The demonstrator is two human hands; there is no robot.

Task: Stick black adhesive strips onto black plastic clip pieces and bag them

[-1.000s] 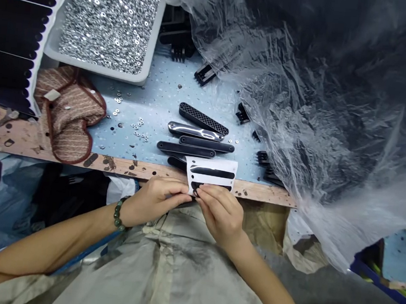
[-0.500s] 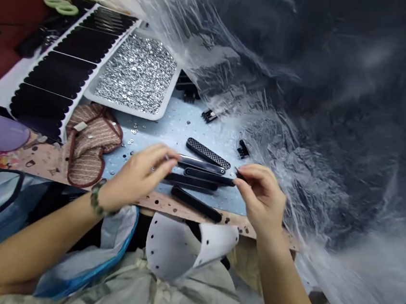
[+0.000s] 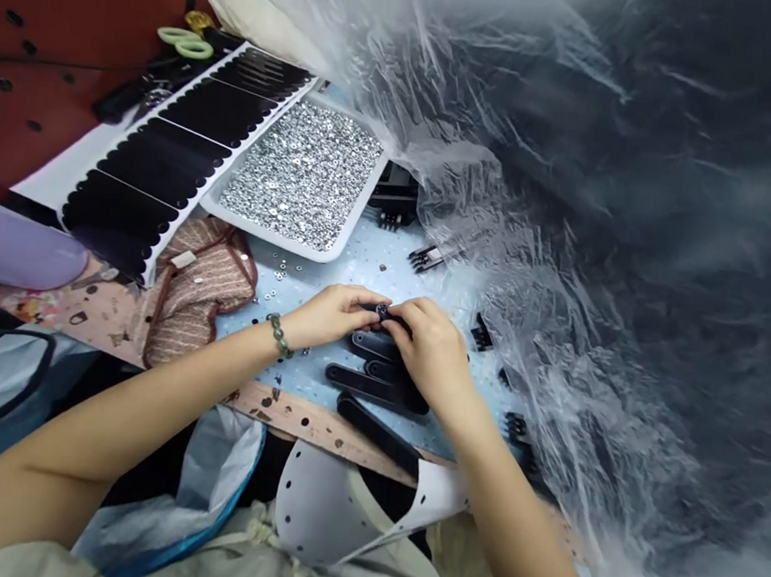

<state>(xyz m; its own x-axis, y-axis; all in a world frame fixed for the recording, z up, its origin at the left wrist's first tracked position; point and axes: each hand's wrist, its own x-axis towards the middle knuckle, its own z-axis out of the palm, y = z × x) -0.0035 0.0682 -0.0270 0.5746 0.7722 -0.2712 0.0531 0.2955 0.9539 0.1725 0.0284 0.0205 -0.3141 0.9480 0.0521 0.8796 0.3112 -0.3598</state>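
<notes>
My left hand and my right hand meet above the work surface, fingertips pinched round a small black plastic part. Its end shows a round, ring-like spot; the fingers cover the remainder, so its full length is hidden. Just below my hands lie several long black plastic bars with rounded ends, among them a bar partly under my right hand and another bar nearer me. One more black bar lies across the table's front edge.
A white tray of small metal washers stands behind my left hand, with loose washers beside it. Left are a sheet of black pieces, a striped cloth and a purple cylinder. Clear plastic film covers the right side.
My hands were apart, the left over the bars and the right at their far end; now they have come together on the small black part. The camera view has shifted slightly.
</notes>
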